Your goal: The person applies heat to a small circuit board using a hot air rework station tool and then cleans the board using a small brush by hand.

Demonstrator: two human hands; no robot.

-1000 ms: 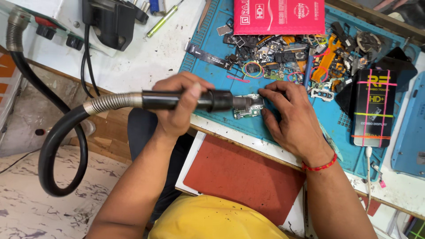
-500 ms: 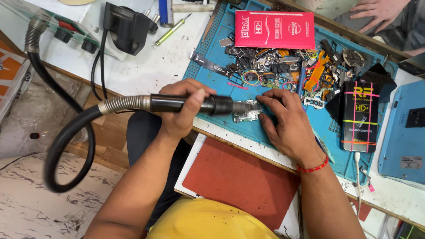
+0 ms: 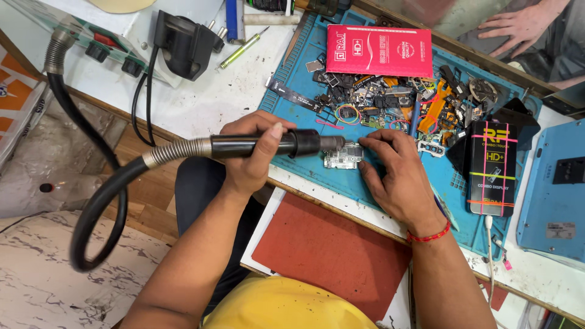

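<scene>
The left hand (image 3: 253, 155) was wrapped around the black hot-air handle (image 3: 262, 146), fingers closed on it, nozzle pointing toward 3 o'clock at the small board (image 3: 343, 156). The right hand (image 3: 399, 176) pressed that board down on the blue mat (image 3: 292, 119), fingers narrow, at the board's 3 o'clock side. The board seemed under heating, nothing lifted off yet. Farther, at 12 o'clock, lay loose parts (image 3: 390, 100) and a red box (image 3: 379, 50).

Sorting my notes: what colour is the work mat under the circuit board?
Blue work mat, clearest in the head view.
</scene>
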